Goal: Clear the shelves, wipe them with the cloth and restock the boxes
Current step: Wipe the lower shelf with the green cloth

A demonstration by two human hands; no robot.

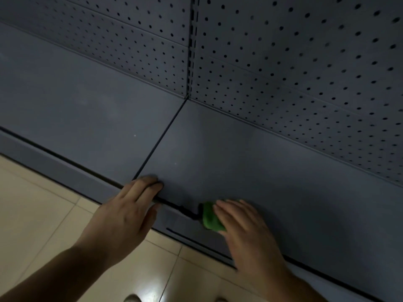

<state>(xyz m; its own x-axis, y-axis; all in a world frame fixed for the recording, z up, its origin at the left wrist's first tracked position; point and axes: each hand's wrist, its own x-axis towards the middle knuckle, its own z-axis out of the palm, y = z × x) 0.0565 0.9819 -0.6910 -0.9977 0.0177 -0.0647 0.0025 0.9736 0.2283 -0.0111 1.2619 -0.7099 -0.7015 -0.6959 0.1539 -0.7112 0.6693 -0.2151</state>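
R hand [244, 227] flat, fingers straight, presses green cloth [211, 217] on grey shelf [250, 162] front edge; L hand [128, 212] spread, fingertips on shelf lip.

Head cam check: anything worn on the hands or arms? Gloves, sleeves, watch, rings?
Nothing worn that shows. Left hand and right hand are both bare: no gloves, no rings. Left forearm and right forearm are bare to the frame edge, with no sleeve, watch or band in view. The dim light could hide fine detail.
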